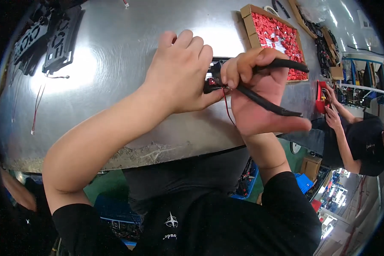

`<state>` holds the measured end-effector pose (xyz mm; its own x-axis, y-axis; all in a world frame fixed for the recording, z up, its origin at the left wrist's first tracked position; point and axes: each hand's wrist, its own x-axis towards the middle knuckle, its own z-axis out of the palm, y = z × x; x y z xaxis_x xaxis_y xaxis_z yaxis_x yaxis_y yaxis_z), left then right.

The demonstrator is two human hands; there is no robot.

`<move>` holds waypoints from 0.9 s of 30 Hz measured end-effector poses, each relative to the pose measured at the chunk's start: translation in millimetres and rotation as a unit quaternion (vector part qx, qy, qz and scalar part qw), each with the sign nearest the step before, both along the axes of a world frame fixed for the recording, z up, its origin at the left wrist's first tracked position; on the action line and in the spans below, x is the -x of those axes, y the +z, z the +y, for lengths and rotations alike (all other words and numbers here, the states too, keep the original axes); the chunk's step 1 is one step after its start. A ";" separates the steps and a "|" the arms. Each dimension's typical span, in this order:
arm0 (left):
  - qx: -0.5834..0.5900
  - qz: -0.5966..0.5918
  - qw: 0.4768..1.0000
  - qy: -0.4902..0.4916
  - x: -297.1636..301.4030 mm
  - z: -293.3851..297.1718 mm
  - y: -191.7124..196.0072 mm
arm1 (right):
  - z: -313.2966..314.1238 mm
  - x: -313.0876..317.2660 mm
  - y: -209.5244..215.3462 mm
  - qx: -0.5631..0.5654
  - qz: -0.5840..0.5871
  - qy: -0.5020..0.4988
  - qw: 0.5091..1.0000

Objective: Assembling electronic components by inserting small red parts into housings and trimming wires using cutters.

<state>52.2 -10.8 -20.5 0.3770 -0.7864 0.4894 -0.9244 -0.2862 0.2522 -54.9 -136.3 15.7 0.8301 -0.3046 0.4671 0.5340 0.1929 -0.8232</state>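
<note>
My left hand (pixel 178 70) is closed on a small black housing (pixel 215 64), steadying it on the metal table. A little red part (pixel 211 80) shows inside the housing, and a thin red wire (pixel 228 106) hangs from it. My right hand (pixel 258 87) holds pliers (pixel 260 100) by their black handles, which stand spread apart with the thumb stretched out beside them. The jaws of the pliers are hidden by my fingers, close to the housing, so I cannot tell what they touch.
Right of my hands stands a cardboard box (pixel 248 26) of small red parts. Two black frames (pixel 60 42) with trailing wires (pixel 39 104) lie at the left. At far right a co-worker's hands (pixel 332 112) handle a red object (pixel 321 97). The table's worn front edge (pixel 158 155) runs below my arms.
</note>
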 end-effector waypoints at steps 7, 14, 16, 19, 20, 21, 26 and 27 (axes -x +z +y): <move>0.021 -0.009 1.000 0.010 -2.0 -8.4 3.8 | -31.8 9.5 17.7 -0.019 -0.090 0.040 0.995; 0.009 -0.024 1.000 0.008 -2.0 -5.9 5.8 | -8.3 3.2 3.3 0.040 -0.053 -0.001 0.998; 0.008 -0.027 1.000 0.007 -2.2 -6.8 7.2 | -10.8 2.7 3.3 0.042 -0.050 -0.012 0.998; 0.022 -0.029 0.999 0.003 -2.0 -6.8 5.8 | -13.0 1.3 1.9 0.036 -0.040 -0.017 0.998; 0.037 -0.028 0.999 -0.001 -2.3 -7.1 5.0 | -14.0 0.6 1.3 0.029 -0.033 -0.012 0.999; 0.038 -0.028 0.999 -0.001 -2.6 -7.2 4.1 | -14.9 0.0 0.6 0.022 -0.026 -0.006 0.999; 0.030 -0.026 0.999 -0.004 -1.3 -5.2 4.0 | -13.3 0.0 -2.4 0.009 -0.019 0.001 1.000; 0.030 -0.026 0.999 -0.003 -1.7 -5.8 3.8 | -12.9 0.1 -1.6 0.010 -0.019 0.001 1.000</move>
<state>53.9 -16.7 -16.7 0.3453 -0.7568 0.5550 -0.9383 -0.2660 0.2210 -55.0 -149.3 14.1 0.8125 -0.2930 0.5039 0.5642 0.1777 -0.8063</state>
